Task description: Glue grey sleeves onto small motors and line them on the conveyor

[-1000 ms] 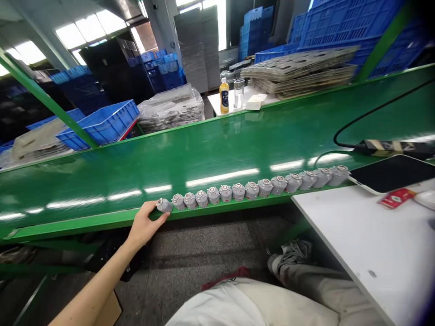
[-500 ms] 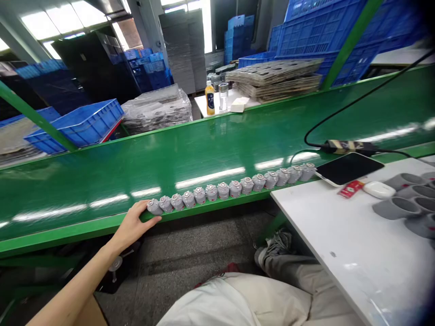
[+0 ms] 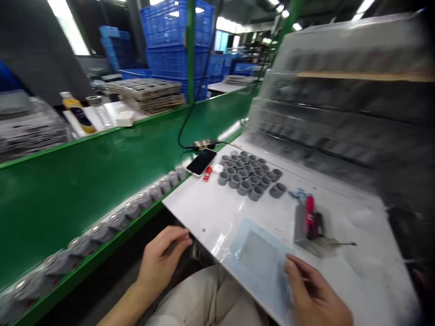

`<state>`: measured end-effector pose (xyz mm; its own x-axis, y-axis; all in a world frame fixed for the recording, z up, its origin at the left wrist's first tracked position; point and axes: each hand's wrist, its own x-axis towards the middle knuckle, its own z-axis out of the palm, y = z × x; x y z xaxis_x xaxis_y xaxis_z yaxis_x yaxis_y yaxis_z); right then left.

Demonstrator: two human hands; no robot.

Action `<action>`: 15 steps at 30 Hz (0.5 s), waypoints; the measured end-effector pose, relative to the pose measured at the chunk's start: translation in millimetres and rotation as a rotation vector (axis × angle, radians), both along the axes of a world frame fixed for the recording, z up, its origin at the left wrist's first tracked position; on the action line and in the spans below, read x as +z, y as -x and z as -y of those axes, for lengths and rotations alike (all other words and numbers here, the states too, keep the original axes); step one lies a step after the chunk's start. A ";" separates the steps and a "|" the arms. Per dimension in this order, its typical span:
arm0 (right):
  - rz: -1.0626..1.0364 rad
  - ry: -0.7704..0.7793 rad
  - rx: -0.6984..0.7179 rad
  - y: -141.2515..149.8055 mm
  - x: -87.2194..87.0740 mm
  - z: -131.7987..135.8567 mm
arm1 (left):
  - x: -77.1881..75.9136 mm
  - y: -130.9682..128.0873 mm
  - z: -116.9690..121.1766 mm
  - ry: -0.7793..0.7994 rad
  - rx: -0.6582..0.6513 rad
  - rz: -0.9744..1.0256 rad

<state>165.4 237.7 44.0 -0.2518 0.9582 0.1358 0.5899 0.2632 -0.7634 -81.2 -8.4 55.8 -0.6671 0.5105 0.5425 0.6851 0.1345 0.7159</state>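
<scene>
While the left hand hangs by the near edge of the white table, its thumb and forefinger curve close together; whether they pinch anything cannot be told. At ten o'clock from it, the row of grey cylindrical parts runs along the green conveyor belt. The right hand, blurred, has bent fingers at the edge of the pale blue sheet, at its ten o'clock; a grip cannot be made out. At its twelve sits a red tool in a grey tray; at eleven cluster grey cups.
</scene>
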 end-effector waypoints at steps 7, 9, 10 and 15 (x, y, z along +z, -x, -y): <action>-0.090 0.067 -0.011 1.9 -0.8 4.3 | 12.3 58.3 -178.2 0.216 -0.246 -0.028; -0.105 0.074 -0.018 0.2 -2.6 4.0 | 17.1 76.5 -193.8 0.300 -0.180 -0.044; -0.114 0.081 -0.027 0.8 -2.7 4.7 | 17.6 84.6 -197.9 0.336 -0.145 -0.054; -0.198 0.122 -0.125 11.8 5.7 14.5 | 12.9 104.5 -191.6 0.396 -0.065 -0.133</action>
